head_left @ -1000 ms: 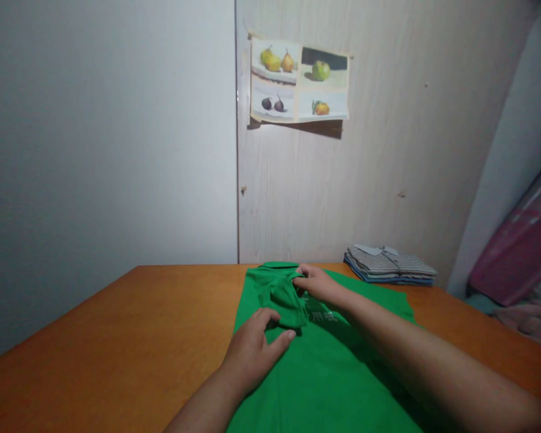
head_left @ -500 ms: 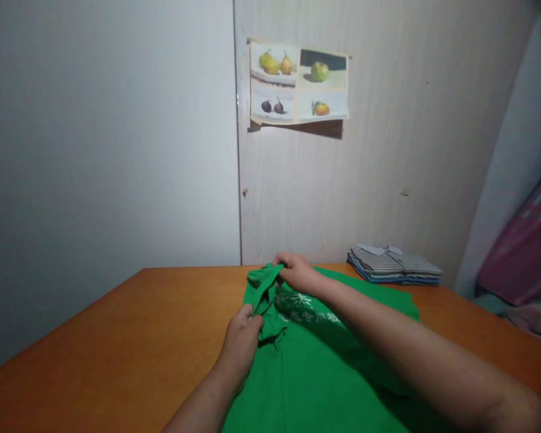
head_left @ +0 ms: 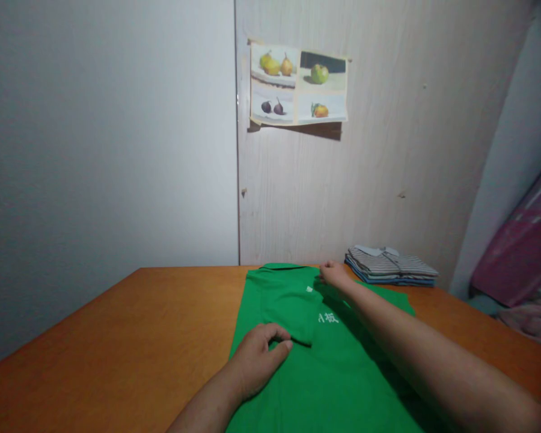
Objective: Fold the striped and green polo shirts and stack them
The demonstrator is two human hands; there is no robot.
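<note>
A green T-shirt (head_left: 342, 367) with white lettering lies spread on the table, its left side folded inward so that a sleeve (head_left: 286, 310) covers part of the letters. My left hand (head_left: 261, 361) rests on the shirt, thumb and forefinger pinched together at the sleeve's near hem. Farther off, my right hand (head_left: 336, 275) is closed on the cloth by the far edge, near the collar. Its fingertips are partly hidden. My right forearm crosses above the shirt's right side and casts a shadow there.
A stack of folded clothes (head_left: 390, 266), striped on top, sits at the table's back right. The orange-brown table (head_left: 117, 343) meets a wall with a fruit picture sheet (head_left: 299, 84). Something pink (head_left: 514, 258) stands beyond the right edge.
The bunched left edge of the shirt now lies flat, folded over the lettering. My right hand has moved right along the far edge; my left hand has come slightly right and nearer.
</note>
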